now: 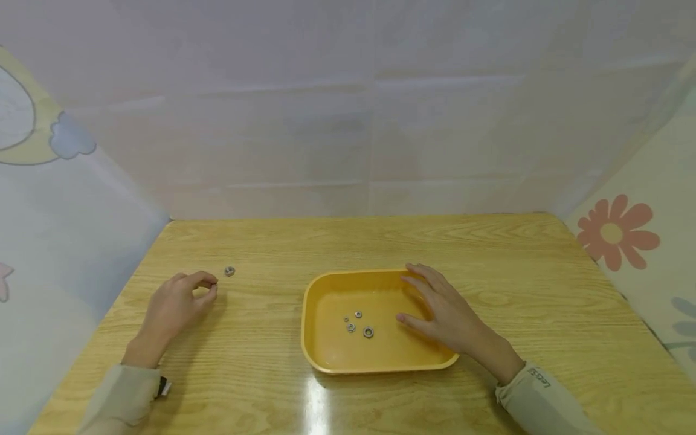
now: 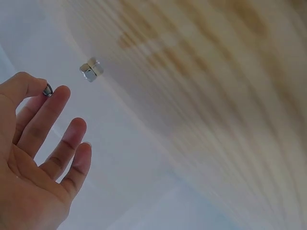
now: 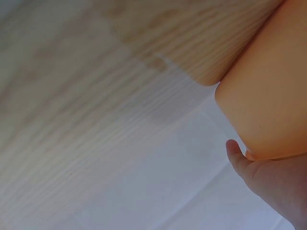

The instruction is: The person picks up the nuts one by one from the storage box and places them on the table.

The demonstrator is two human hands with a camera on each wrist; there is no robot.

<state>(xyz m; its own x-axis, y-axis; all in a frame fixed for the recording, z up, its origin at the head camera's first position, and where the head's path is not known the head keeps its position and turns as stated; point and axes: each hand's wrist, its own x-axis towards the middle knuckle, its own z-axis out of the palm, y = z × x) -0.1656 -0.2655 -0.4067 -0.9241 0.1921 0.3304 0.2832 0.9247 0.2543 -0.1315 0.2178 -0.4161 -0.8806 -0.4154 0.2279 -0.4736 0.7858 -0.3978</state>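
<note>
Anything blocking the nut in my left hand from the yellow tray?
Nothing visible, though the pinched nut must clear the left wall of the yellow tray. The loose table nut lies farther back, off the direct line.

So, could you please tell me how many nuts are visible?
6: in the tray, a back nut, a tiny nut, a rightmost nut and a front-left nut; on the table, one nut; in the left hand, likely a partly covered nut. Others may hide behind the right hand.
</note>
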